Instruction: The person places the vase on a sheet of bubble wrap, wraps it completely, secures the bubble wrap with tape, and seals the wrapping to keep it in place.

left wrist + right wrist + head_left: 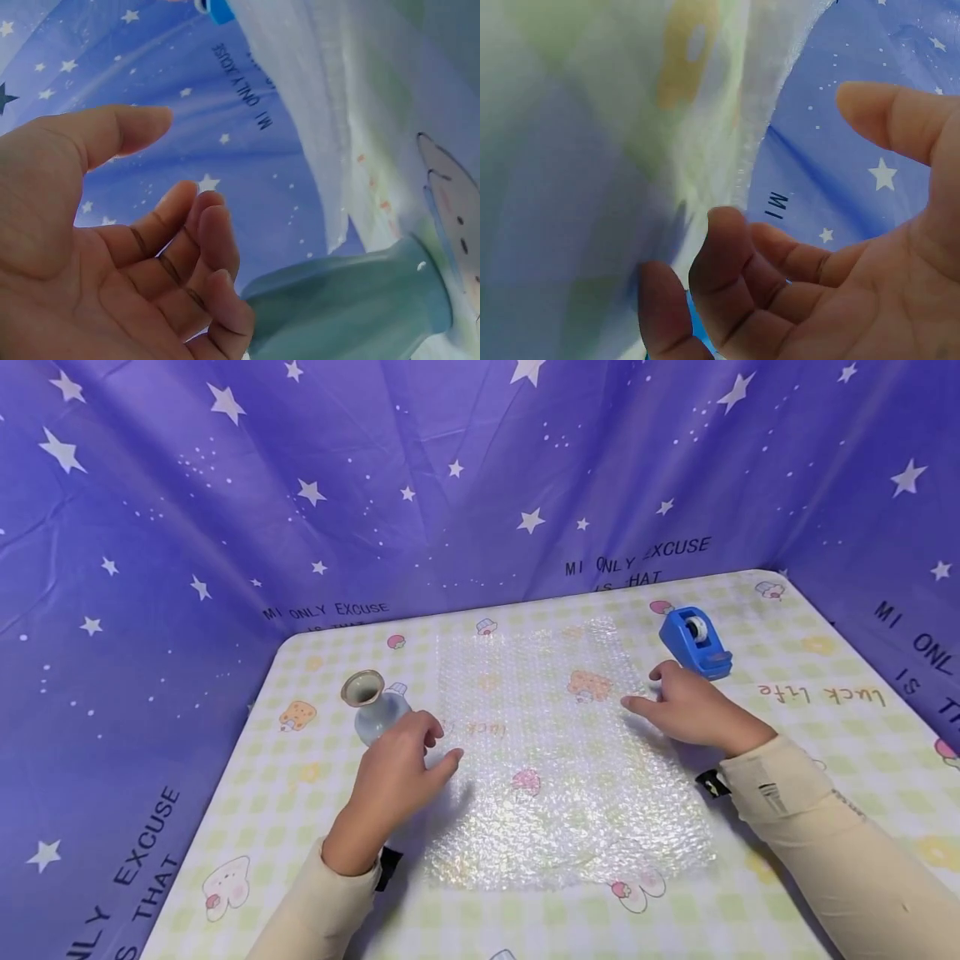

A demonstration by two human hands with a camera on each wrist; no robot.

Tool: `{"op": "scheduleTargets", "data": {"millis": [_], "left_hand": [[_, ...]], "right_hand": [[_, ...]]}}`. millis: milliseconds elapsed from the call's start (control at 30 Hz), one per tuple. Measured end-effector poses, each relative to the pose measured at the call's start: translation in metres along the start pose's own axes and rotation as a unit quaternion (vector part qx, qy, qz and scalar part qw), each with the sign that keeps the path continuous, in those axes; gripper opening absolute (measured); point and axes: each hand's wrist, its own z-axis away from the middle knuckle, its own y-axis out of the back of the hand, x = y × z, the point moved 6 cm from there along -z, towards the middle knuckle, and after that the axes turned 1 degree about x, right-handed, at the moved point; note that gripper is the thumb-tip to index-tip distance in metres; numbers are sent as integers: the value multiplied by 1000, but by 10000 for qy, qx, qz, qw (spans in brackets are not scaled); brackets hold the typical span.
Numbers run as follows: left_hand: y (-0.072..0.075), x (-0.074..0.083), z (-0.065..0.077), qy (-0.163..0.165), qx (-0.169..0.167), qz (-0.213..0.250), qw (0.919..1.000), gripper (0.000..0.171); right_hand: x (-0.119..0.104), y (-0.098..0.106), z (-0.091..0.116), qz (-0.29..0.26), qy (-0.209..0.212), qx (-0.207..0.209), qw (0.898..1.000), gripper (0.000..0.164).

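Note:
A sheet of clear bubble wrap [540, 752] lies flat across the middle of the table. Left of it stands a pale blue-green vase [378, 714] with a flared brown rim, partly covered by my left hand [397, 777] in the head view. That hand hovers with loosely bent fingers and holds nothing; the left wrist view has the vase [352, 304] just past its fingertips. My right hand [686, 706] is over the sheet's right edge, also holding nothing, fingers loosely bent. Behind it sits a blue tape dispenser [693, 643] with a roll of tape.
The table is covered by a green and white checked cloth [262, 802] with cartoon prints. Purple curtains [420, 485] with white stars hang behind it and along both sides. The table's back edge runs close to the rear curtain.

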Motion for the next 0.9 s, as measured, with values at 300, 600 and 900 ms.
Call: {"op": "scheduleTargets", "data": {"millis": [300,600,900], "left_hand": [[20,-12,9,322,94,123,9994,27],[43,-39,10,956,-74,-78,9954,30],[50,-64,13,1578,-5,-307,9870,48]], "right_hand": [[9,-8,-5,-123,-161,-434,9989,90],[9,-5,-5,-52,-230,-455,9987,88],[9,-11,-7,-51,-187,-501,9986,92]]}}
